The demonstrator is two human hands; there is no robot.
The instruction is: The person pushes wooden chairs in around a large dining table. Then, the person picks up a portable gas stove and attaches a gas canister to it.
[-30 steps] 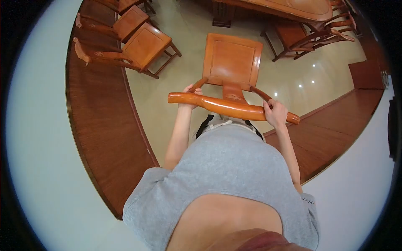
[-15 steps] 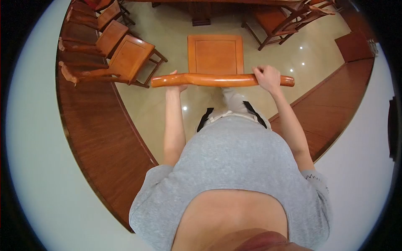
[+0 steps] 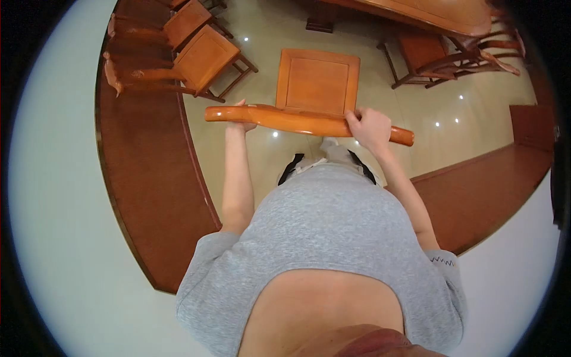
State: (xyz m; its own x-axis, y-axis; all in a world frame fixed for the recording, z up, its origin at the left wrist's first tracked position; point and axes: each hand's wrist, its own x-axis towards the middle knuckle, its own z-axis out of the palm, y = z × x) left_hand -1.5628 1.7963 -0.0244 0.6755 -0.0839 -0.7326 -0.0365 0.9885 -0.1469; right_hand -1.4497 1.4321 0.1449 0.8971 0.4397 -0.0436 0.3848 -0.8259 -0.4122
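Observation:
A wooden chair stands in front of me, seen from above and behind, with its glossy orange-brown top rail (image 3: 297,123) nearest me and its square seat (image 3: 318,80) beyond. Close to the rail's left end, my left hand (image 3: 241,122) is wrapped round it, mostly hidden behind the wood. My right hand (image 3: 372,128) grips the same rail near its right end, fingers over the top. The rail slants, its right end lower in view. The chair's back below the rail and its legs are hidden, so I cannot tell whether they touch the floor.
Several matching chairs (image 3: 205,56) line the left side against dark wood panelling (image 3: 151,178). A wooden table (image 3: 434,15) is at the upper right, with another chair (image 3: 419,56) beside it. Pale shiny floor tiles (image 3: 410,107) lie between, and brown panelling (image 3: 476,196) runs along the right.
The held rail has tilted, its right end now lower, and the seat has turned slightly and shifted right in view. The surrounding chairs and table have also shifted right. Both hands keep their grip.

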